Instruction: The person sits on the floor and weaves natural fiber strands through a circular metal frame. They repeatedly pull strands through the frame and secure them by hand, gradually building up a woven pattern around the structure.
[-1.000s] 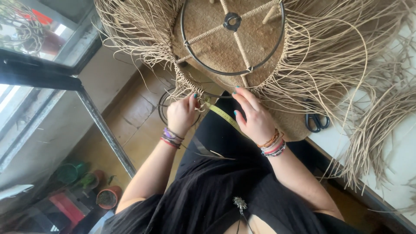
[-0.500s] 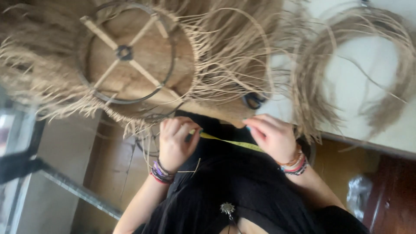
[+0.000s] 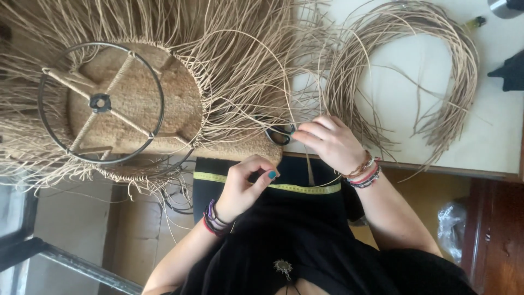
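The right hand (image 3: 329,143) lies at the near edge of the white tabletop (image 3: 393,104), its fingers (image 3: 311,131) bent and pinched on thin strands of straw-coloured fibre (image 3: 256,82) that run up from it; just beside its fingertips, partly hidden under the strands, lie black-handled scissors (image 3: 277,134); the left hand (image 3: 245,186) sits lower, over the person's lap, curled nearly into a fist with the thumb pressed to the forefinger, and whether it grips a strand I cannot tell; a yellow measuring tape (image 3: 295,188) runs across the black clothing just beneath both hands, touching the left one; both wrists carry stacked bracelets; to the left, well apart from the right hand, stands a round woven shade (image 3: 142,109) of the same fibre with a black metal ring frame (image 3: 101,102) and wrapped spokes at its top, loose fringe spreading from it in all directions; on the tabletop beyond the right hand lies a loose coil of fibre (image 3: 415,60), curving in a wide ring, near but apart from the hand.
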